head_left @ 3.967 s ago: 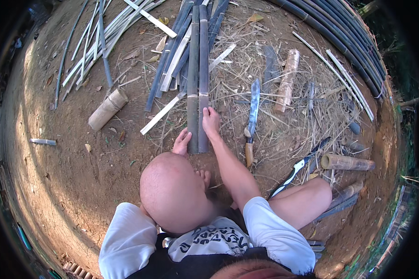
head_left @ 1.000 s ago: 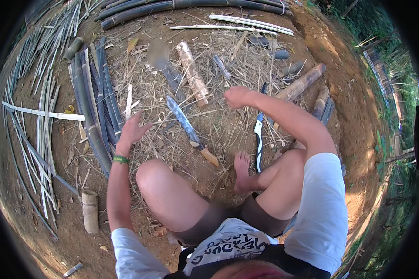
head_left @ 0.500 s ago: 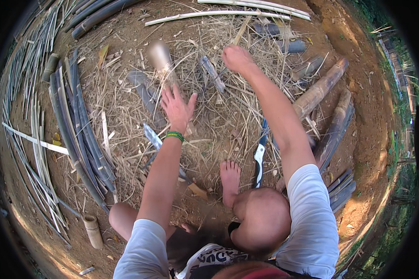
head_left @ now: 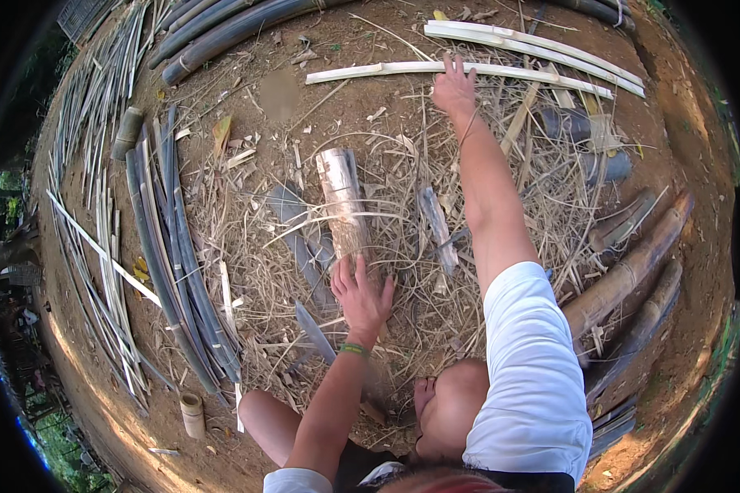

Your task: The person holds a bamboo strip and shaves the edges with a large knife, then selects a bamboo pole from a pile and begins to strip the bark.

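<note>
My right hand [head_left: 455,89] reaches out at the far side, its fingers bent over a pale split bamboo strip [head_left: 362,71] lying on the ground. The strip rests just in front of two more pale strips [head_left: 543,51]. My left hand [head_left: 360,300] has its fingers spread and rests on the near end of a short wooden log [head_left: 343,197]. The log lies among shavings, its far end pale and cut. Beside my left wrist a metal blade [head_left: 313,331] lies on the ground; my forearm hides what lies beyond it.
Dark split bamboo lengths [head_left: 191,279] lie to the left, with thin strips [head_left: 107,271] beyond. Thick bamboo poles [head_left: 633,267] lie on the right. A short bamboo piece [head_left: 192,415] stands near left. Shavings [head_left: 255,246] cover the middle ground. Dark poles [head_left: 238,37] lie far left.
My right hand has moved from above the shavings out to the far bamboo strip. My left hand stays by the log's near end. The whole view has shifted.
</note>
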Motion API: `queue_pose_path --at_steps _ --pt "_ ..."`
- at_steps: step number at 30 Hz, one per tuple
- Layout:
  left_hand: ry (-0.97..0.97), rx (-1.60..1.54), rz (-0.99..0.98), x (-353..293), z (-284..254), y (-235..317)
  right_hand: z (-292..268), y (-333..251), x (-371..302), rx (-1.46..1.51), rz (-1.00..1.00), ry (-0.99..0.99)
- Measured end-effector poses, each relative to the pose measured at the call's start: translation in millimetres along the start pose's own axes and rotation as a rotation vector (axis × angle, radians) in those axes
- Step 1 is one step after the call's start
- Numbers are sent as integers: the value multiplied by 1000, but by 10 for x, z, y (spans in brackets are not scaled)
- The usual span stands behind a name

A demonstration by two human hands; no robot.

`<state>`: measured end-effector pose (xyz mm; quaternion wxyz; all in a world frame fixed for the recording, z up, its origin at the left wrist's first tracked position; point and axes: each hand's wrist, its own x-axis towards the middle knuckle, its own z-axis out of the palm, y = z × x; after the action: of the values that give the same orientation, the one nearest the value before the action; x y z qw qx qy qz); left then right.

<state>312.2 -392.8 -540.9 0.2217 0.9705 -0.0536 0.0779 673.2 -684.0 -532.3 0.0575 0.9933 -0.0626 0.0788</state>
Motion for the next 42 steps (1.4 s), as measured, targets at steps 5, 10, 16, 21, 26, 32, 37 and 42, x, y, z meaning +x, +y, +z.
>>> queue_pose_path --at_steps 5,10,16,21,26,32,37,42 --pt "5 4 -2 6 15 6 56 151 207 -89 -131 20" --pt "-2 0 2 5 -24 31 -334 333 34 172 -460 433" --pt "-25 -28 -7 -50 -103 23 -2137 197 -226 503 -624 747" --pt "-89 -35 -23 -109 -244 -40 -4292 43 -809 1132 -433 861" --pt "-203 -556 -41 -27 -1140 -185 -5647 247 -1191 1585 -536 720" --pt "244 -351 -45 -468 -2485 -801 -5499 -778 -1666 1968 -388 473" --pt "46 -594 -368 -1775 -2345 -942 -4503 -1199 -2415 2093 -37 177" --pt "-19 -760 -391 -2782 -2346 -1160 -3727 -2170 -2846 2061 112 -158"
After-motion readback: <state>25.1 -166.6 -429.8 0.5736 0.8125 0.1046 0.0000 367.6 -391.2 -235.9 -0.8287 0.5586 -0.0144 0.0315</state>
